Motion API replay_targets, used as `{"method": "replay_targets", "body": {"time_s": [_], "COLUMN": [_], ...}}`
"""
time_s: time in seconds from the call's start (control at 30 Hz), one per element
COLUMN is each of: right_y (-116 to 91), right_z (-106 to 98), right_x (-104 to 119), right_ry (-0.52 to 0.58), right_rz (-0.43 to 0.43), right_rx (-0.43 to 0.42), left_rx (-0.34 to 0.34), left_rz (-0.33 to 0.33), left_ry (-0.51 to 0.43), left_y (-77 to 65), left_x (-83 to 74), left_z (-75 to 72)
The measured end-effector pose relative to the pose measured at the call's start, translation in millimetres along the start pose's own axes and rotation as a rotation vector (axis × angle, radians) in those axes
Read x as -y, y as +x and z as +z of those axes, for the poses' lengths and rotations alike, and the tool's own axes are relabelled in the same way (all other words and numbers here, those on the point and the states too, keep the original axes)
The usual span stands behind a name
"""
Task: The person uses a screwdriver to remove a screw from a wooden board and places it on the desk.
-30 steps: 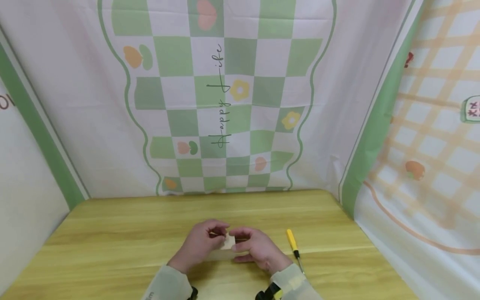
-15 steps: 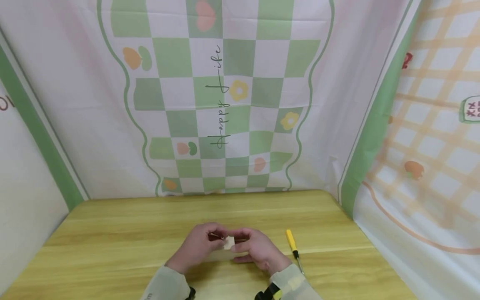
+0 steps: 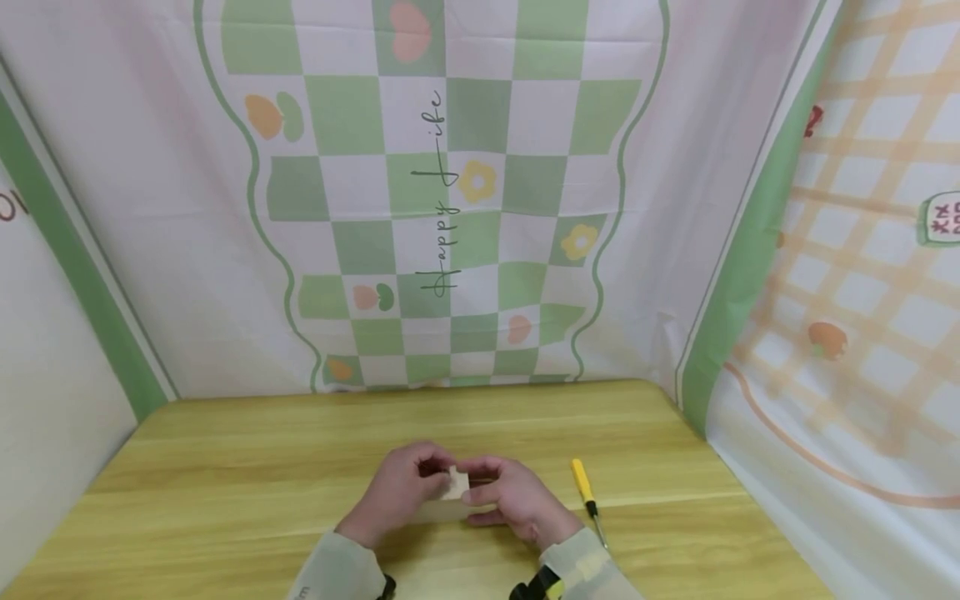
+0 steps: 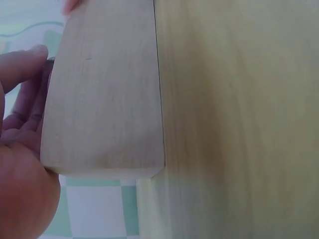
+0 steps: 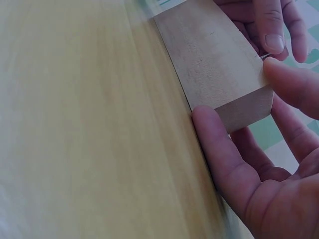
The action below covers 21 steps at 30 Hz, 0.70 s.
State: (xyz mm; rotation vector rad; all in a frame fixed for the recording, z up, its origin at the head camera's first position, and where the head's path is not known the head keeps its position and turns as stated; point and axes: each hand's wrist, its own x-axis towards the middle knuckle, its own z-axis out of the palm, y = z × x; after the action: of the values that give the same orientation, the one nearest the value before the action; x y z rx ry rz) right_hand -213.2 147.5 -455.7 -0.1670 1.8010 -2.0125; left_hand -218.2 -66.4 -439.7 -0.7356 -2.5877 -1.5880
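A pale wooden block (image 3: 456, 487) lies on the wooden table (image 3: 225, 467) near its front edge, between both hands. My right hand (image 3: 513, 496) grips the block's right end, thumb (image 5: 219, 154) on the near side, fingers (image 5: 294, 84) on the far side. My left hand (image 3: 401, 492) curls over the block's other end and pinches a small dark screw-like piece (image 5: 264, 56) against the block's face. The left wrist view shows the block (image 4: 104, 94) close up with my left hand (image 4: 20, 149) beside it. Most of the small piece is hidden by fingertips.
A yellow-handled screwdriver (image 3: 583, 483) lies on the table just right of my right hand. Patterned green and white cloth (image 3: 465, 208) hangs behind the table, and more cloth on both sides. A table edge runs close on the right (image 3: 697, 433).
My left fingers shifted slightly on the block's top, where a thin dark piece showed earlier and is now mostly covered. The block, right hand and screwdriver stay in place.
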Motion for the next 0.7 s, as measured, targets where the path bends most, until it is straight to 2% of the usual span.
{"method": "replay_targets", "body": {"time_s": [0.23,0.53,0.7], "right_y": [-0.3,-1.5,-2.2], "right_z": [-0.3,0.3,0.4], "right_x": [-0.4,0.2,0.3], "right_ry": [-0.004,-0.005,-0.003], "right_rz": [-0.006,-0.006,-0.007], "right_rx": [0.002,0.003,-0.001], "left_rx": [-0.037,0.061,0.045], "left_rz": [0.0,0.034,0.027], "left_ry": [0.003,0.005,0.01], "left_y": [-0.2,-1.6,-0.4], "left_x": [-0.4,1.5,2.7], "left_z": [2.5,-2.0,-0.9]}}
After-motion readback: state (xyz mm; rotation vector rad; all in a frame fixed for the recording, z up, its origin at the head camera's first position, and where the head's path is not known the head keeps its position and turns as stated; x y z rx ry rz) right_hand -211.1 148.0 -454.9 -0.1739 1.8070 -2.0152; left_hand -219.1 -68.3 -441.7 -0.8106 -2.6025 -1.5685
